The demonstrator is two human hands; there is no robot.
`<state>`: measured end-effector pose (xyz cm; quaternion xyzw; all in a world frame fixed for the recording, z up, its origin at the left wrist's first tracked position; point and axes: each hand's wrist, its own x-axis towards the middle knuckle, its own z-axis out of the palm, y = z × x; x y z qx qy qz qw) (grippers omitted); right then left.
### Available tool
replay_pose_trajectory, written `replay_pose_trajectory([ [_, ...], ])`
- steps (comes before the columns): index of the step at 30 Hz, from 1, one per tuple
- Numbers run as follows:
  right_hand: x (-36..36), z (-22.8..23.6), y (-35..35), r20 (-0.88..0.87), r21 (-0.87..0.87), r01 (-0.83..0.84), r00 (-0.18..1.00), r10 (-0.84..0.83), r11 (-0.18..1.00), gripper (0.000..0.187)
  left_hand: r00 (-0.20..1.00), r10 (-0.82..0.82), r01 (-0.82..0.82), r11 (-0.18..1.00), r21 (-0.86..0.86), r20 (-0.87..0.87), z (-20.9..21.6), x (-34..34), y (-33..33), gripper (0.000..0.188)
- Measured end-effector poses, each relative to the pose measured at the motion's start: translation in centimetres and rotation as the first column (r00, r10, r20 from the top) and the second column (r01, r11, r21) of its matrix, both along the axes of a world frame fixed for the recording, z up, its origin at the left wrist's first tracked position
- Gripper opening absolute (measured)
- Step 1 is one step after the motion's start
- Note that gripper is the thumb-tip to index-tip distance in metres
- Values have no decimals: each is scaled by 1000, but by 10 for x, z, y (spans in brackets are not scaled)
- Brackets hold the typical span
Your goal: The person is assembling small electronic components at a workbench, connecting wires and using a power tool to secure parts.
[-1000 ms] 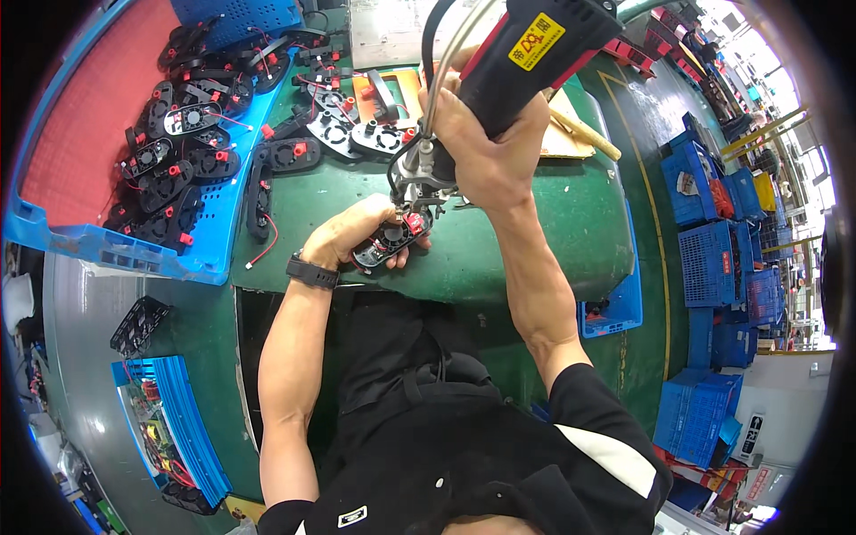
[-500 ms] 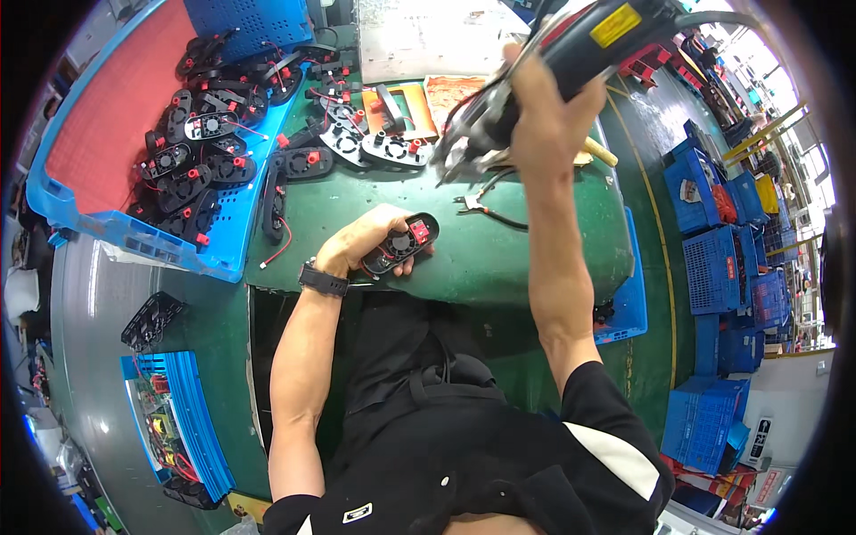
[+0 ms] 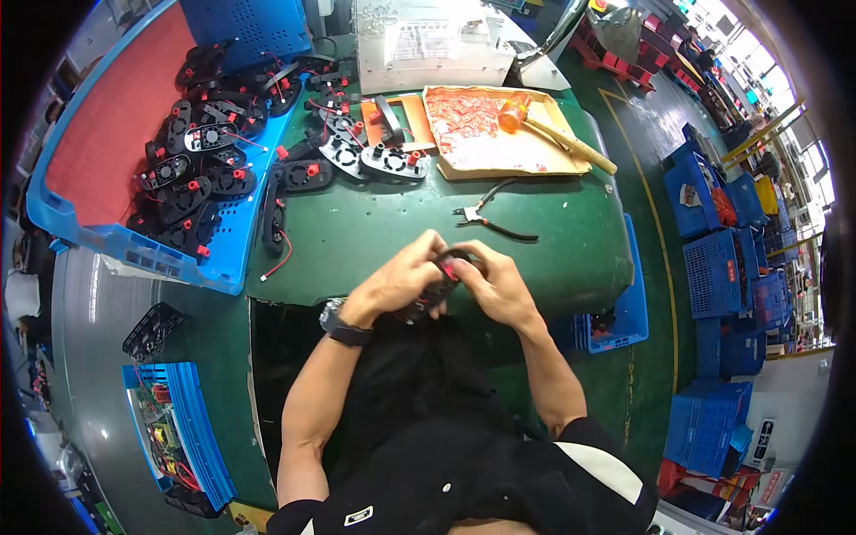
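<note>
While the left hand [image 3: 397, 283] cradles the black housing [image 3: 434, 298] by the near edge of the green table [image 3: 374, 218], the right hand [image 3: 501, 287] seemingly pinches its red part [image 3: 449, 269]; keep all 2 hands' pressure light.

"How's the light?"
"Bright; I've windows [image 3: 785, 82] glaring beyond the surface's [image 3: 357, 218] right edge, the clear case [image 3: 435, 46] whitened at its far edge. My rim bends, blackened. The held part [image 3: 434, 293] looks dim, perhaps blurred."

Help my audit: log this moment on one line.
left hand: gripping part | right hand: gripping part | pliers: on table | crate: similar parts inside
</note>
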<state>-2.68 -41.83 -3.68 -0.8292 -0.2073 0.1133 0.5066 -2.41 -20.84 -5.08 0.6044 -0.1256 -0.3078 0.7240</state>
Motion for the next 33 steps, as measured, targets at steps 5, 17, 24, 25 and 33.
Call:
replay_pose_trajectory([
  [5, -11, -29, -66, -365, 496, 455, 882, -298, 740, 17, 894, 36, -135, 972, 192, 448, 12, 11, -13, 42],
  [17, 54, -75, -312, -522, 611, 791, 394, -757, -10, 24, 160, -456, -859, 372, 351, 875, -25, 126, 48, 61],
  [24, 127, 14, -137, 551, -75, 425, 772, -317, 902, 26, 115, -359, -880, 397, 263, 926, -3, 76, 25, 40],
  [25, 155, 1, -141, 602, -174, 362, 775, -192, 916, 25, 129, -326, -877, 402, 261, 937, 2, 66, 18, 36],
  [33, 240, 10, -112, 166, -827, 202, 979, -115, 524, 36, 357, 640, -839, 541, -69, 681, 12, 8, 43, 21],
])
